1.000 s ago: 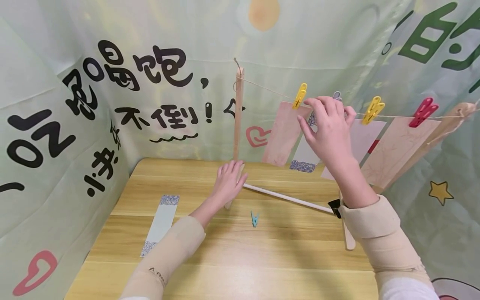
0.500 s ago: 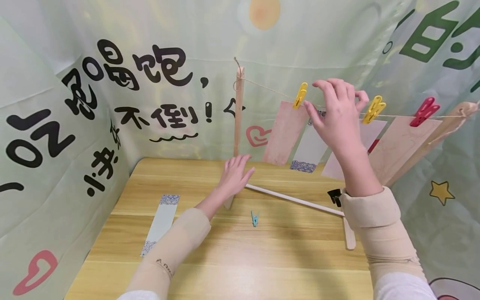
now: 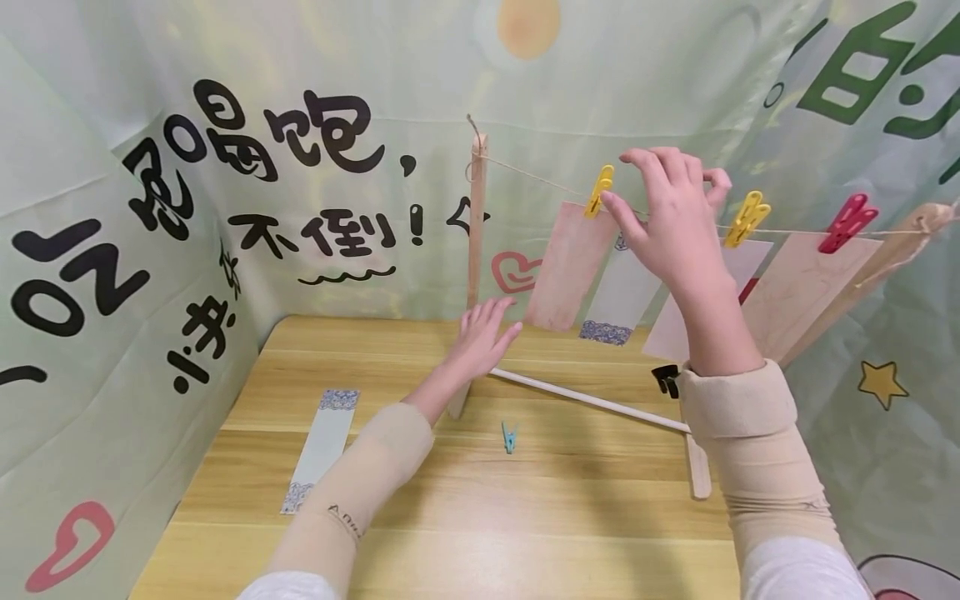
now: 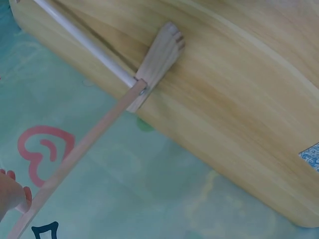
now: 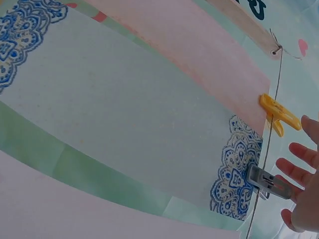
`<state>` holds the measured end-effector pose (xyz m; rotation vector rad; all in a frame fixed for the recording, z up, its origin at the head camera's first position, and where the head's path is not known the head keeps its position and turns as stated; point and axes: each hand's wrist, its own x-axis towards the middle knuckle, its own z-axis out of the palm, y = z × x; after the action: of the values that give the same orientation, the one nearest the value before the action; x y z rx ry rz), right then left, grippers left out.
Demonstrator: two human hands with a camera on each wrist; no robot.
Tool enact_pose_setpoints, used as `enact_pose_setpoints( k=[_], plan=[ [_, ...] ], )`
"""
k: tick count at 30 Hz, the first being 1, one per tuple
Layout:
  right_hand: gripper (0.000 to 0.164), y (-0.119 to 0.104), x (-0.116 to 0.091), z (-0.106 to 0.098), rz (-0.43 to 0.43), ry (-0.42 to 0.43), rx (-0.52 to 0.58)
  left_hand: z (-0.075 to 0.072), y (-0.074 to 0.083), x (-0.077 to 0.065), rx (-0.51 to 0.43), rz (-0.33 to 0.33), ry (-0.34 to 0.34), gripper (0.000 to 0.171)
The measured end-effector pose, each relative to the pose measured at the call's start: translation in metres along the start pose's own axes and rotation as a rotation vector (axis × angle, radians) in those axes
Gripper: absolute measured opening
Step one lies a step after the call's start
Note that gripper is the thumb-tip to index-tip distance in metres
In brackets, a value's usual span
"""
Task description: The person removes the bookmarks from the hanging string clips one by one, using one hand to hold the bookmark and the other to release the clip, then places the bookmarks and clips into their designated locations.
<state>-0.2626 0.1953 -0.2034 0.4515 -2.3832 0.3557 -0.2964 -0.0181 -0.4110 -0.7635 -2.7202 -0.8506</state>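
Observation:
My right hand (image 3: 678, 221) is up at the string, its fingers apart and slightly bent. In the right wrist view its fingers (image 5: 294, 172) lie beside a grey clothespin (image 5: 269, 181), which clips a white bookmark (image 5: 134, 109) with blue patterned ends to the string. The thumb is close to a yellow clothespin (image 3: 600, 192) on a pink bookmark (image 3: 572, 267); whether it touches cannot be told. My left hand (image 3: 480, 340), fingers extended, is at the left wooden post (image 3: 477, 225) of the stand. Contact with the post is unclear.
A yellow clothespin (image 3: 747, 219) and a red clothespin (image 3: 848, 223) hold more bookmarks to the right. On the table (image 3: 465, 517) lie a blue clothespin (image 3: 509, 437) and another patterned bookmark (image 3: 322, 446). A white rod (image 3: 585, 398) joins the stand's feet.
My right hand has shifted up and slightly right, its fingers spreading away from the string. My left hand has moved a little up and right along the post. Clothespins stay where they were.

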Motion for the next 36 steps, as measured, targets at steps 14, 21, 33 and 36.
enact_pose_setpoints(
  k=[14,21,33,36],
  plan=[
    [0.047,-0.004,0.009,0.003,0.05,-0.101,-0.008,-0.005,0.005,0.015,-0.099,0.0,0.002,0.052],
    [0.049,-0.005,0.012,0.003,0.105,-0.143,-0.017,-0.009,0.013,0.018,-0.113,-0.012,-0.02,0.053],
    [0.047,-0.007,0.013,0.004,0.113,-0.147,-0.027,-0.006,0.022,0.019,-0.142,-0.029,-0.06,0.051],
    [0.046,-0.007,0.013,0.004,0.112,-0.143,-0.022,-0.005,0.022,0.019,-0.14,-0.028,-0.052,0.05]
  ],
)
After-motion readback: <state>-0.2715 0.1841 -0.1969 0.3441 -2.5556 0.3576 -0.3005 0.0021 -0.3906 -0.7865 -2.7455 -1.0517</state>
